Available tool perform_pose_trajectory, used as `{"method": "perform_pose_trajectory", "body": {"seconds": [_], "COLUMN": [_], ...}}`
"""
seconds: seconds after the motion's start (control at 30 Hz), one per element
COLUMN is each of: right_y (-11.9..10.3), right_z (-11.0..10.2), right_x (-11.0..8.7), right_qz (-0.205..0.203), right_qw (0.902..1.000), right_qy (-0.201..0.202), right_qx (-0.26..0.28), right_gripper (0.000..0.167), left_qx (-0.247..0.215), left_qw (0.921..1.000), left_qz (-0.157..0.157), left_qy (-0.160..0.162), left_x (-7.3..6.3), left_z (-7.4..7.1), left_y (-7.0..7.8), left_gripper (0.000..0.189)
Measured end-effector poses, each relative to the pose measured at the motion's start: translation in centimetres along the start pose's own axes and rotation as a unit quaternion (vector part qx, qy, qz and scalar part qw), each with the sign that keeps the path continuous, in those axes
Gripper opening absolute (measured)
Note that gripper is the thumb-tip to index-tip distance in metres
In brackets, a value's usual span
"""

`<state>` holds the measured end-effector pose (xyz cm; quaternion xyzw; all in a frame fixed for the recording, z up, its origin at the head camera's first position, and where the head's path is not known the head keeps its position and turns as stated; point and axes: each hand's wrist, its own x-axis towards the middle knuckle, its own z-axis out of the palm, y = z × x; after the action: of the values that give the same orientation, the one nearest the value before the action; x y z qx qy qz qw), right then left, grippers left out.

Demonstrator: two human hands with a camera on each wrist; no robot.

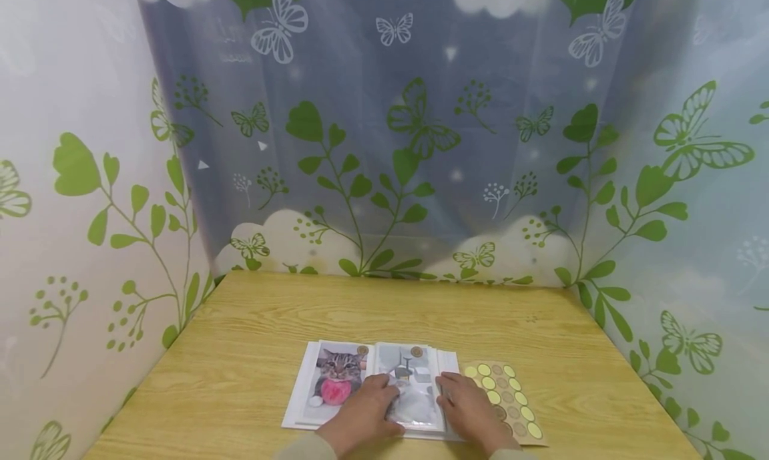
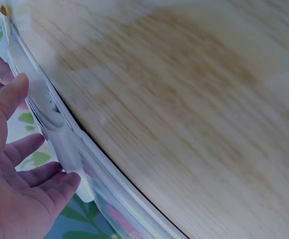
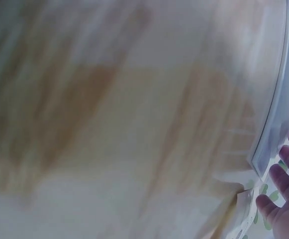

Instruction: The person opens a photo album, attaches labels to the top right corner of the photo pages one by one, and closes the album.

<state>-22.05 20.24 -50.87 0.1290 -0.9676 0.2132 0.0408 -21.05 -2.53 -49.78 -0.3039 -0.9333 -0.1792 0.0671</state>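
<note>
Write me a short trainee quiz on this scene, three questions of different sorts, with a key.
1. Short answer: In the head view, which animal is pictured on the left page of the open album?
2. True or false: The left hand is nearer than the right hand to the sheet with yellow dots.
3. Multiple choice: In the head view, where does that sheet lie? A) on top of the album's left page; B) to the left of the album; C) to the right of the album.

Key:
1. A cat.
2. False; the right hand is nearer.
3. C.
</note>
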Motion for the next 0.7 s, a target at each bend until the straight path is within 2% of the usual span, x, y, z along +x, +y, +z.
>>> {"method": "perform_pose_trajectory", "body": {"seconds": [0.13,0.4,0.6,0.7], "right_y": [-0.18,-0.36,-0.38,-0.42], "right_z": [0.01,0.02,0.12,0.05], "right_x": [0.11,0.34,0.59,0.53], "right_qz": [0.012,0.025,0.050,0.045], "right_qw": [0.9999,0.9996,0.9985,0.9988], "right_qy": [-0.006,-0.005,-0.018,-0.017], "right_qx": [0.002,-0.009,-0.012,-0.011], "right_gripper": [0.036,0.035,0.036,0.035], "left_qx": [-0.009,-0.014,0.004,0.017], "left_qw": [0.9998,0.9998,0.9998,0.9995], "left_qz": [0.015,0.012,0.018,0.021], "left_qy": [0.002,0.002,0.012,0.017], "left_x": [-0.19,-0.24,-0.19,-0.15], "left_z": [-0.24,-0.50,-0.13,0.03], "left_y": [-0.32,-0.67,-0.65,-0.51], "left_gripper": [0.057,0.053,0.054,0.056]}}
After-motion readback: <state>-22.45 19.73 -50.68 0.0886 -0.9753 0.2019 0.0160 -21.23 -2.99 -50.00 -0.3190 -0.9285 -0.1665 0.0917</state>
